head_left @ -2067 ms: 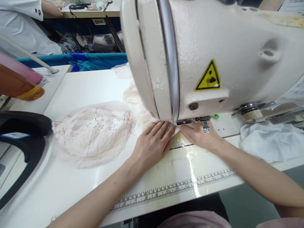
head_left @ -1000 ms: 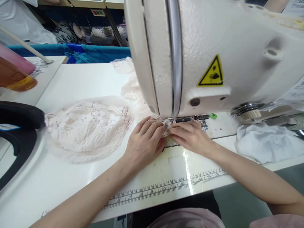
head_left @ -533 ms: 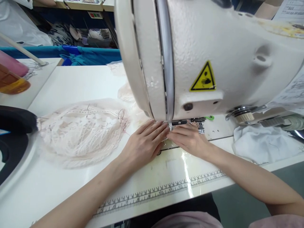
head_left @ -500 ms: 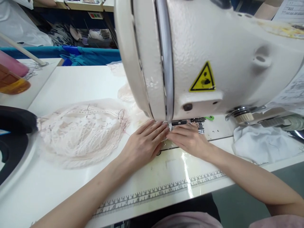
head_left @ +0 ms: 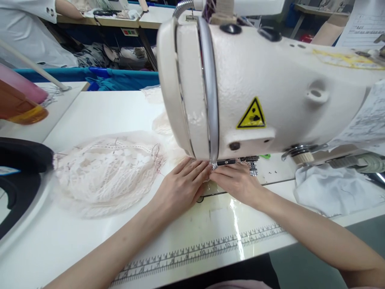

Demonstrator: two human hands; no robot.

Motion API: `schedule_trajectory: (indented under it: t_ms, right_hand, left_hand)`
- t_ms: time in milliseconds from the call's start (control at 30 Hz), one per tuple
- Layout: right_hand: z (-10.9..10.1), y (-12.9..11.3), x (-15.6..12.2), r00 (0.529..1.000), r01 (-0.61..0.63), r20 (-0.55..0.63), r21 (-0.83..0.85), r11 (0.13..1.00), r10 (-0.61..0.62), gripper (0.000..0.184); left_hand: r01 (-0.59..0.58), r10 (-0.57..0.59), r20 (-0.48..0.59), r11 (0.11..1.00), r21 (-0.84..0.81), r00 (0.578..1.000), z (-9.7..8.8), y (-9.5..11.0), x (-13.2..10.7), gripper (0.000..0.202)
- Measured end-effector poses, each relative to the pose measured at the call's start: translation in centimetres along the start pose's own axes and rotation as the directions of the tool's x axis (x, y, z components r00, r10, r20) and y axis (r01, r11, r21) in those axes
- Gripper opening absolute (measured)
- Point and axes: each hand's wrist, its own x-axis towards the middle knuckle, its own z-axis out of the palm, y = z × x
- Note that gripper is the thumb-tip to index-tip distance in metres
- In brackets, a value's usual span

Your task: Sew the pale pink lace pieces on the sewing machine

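Note:
My left hand [head_left: 183, 184] lies flat on the table, fingers stretched out toward the needle area of the cream sewing machine [head_left: 258, 88]. My right hand [head_left: 237, 180] rests beside it, fingertips pressed down at a small bit of white lace [head_left: 214, 165] right under the machine head. The two hands' fingertips nearly touch there. What lies beneath the fingers is mostly hidden by the machine head. A pile of pale pink lace pieces [head_left: 108, 172] sits to the left of my left hand.
A ruler strip [head_left: 204, 251] runs along the white table's front edge. White cloth [head_left: 327, 190] lies at the right under the machine arm. A black and white object [head_left: 21, 176] stands at the left. Another person in white [head_left: 30, 36] is behind, near blue fabric [head_left: 114, 78].
The view has tilted up, showing the machine's top. Both hands stay at the needle area; since two seconds ago the right hand slid left until the fingertips meet.

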Motion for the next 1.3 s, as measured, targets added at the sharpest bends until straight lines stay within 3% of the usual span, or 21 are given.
schedule_trajectory:
  t_ms: [367,633,800,967,1133,1300]
  right_hand:
    - [-0.6,0.1,0.4,0.997,-0.047,0.062,0.04,0.998,0.045,0.024]
    - [-2.2,0.5,0.8,0.991,-0.101,0.098,0.109,0.989,0.09,0.025]
    - [-2.2,0.3,0.6,0.976,-0.214,0.05,0.046,0.976,0.212,0.026]
    - [-2.0,0.6,0.8,0.942,-0.335,0.046,0.136,0.932,0.332,0.027]
    - [-2.6,0.8,1.2,0.93,-0.366,0.067,0.268,0.891,0.362,0.028]
    - [-1.9,1.5,0.7,0.958,-0.285,0.036,0.209,0.936,0.284,0.021]
  left_hand:
    - [0.024,-0.023,-0.006,0.994,0.105,1.0,0.1,0.8,0.3,0.036]
    - [0.025,-0.024,-0.01,0.99,0.139,1.0,0.3,1.1,0.4,0.033]
    - [0.023,-0.023,-0.003,0.989,0.145,1.0,0.1,1.1,0.2,0.034]
    - [0.017,-0.02,0.022,0.99,0.143,1.0,0.2,1.1,0.2,0.036]
    - [0.048,-0.052,0.032,0.992,0.116,0.998,0.5,1.0,0.2,0.038]
    - [0.096,-0.097,0.018,0.993,0.072,0.995,0.6,0.9,0.2,0.038]
